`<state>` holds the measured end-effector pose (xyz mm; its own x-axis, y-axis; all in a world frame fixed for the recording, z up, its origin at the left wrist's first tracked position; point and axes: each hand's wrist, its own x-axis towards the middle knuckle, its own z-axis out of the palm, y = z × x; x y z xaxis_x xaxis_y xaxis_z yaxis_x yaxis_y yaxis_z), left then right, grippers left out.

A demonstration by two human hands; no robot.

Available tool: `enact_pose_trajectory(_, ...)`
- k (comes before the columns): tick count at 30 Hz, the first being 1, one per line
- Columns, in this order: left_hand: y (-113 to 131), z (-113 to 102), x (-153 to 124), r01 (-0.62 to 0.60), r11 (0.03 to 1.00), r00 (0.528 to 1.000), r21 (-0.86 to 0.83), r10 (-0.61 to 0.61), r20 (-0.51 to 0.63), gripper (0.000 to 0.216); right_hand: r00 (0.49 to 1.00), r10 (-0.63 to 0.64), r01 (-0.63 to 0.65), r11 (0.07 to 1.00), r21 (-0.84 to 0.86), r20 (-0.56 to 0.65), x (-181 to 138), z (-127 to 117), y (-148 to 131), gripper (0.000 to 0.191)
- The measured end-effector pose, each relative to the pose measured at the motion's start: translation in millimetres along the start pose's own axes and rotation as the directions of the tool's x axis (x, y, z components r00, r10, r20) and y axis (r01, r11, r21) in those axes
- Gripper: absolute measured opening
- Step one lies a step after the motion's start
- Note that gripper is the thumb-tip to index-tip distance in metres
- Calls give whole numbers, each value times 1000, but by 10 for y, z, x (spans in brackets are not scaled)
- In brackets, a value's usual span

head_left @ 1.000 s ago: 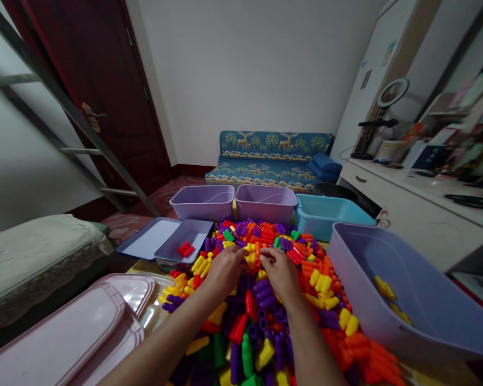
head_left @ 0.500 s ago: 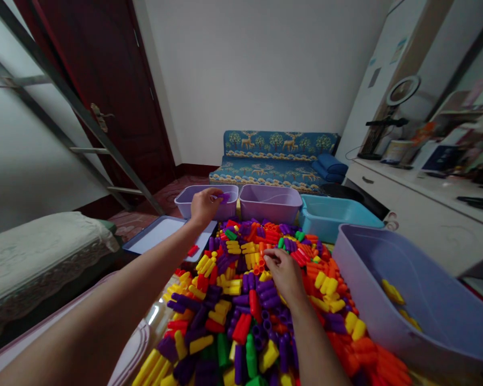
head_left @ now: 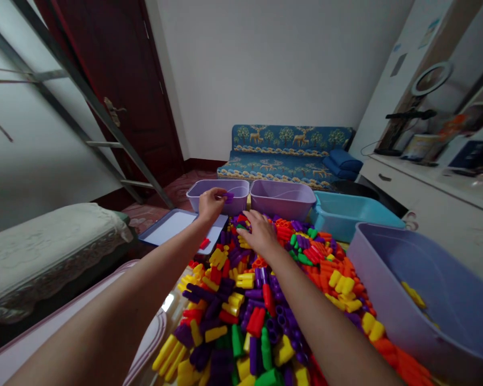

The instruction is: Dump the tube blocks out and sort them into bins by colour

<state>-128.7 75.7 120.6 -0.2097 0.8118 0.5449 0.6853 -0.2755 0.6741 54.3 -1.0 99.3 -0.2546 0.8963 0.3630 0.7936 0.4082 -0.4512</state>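
Sofa (head_left: 283, 161) beyond; purple piece (head_left: 229, 198) in left fingers (head_left: 218, 191).

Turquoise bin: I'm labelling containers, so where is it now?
Head view, right of center: the turquoise bin stands between a lilac bin and the large lavender bin.

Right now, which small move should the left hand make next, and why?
Probably the left hand should release the purple piece into the leftmost lilac bin, since its fingers hold that piece right at this bin.
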Motion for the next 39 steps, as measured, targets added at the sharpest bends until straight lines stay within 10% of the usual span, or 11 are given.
enact_pose_trajectory(12, 66, -22, 194, -49, 983, 999, 176, 50, -6, 29, 988, 24, 4, 982, -187, 150, 746, 207, -119, 70)
enact_pose_trajectory(19, 105, 45, 166, -88, 957, 982, 276, 38, 183, 19, 987, -12, 35, 989, -147, 158, 688, 164, -102, 73)
enact_pose_trajectory(30, 508, -55, -881, -137, 985, 893, 103, 78, 443, 33, 992, -24, 27, 999, -28, 121, -51, 93, 151, 36)
enact_pose_trajectory(39, 569, 212, -1637, -129, 970, 955, 206, 66, 289, 40, 979, -128, 115, 990, 84, 160, -340, 123, 237, 47)
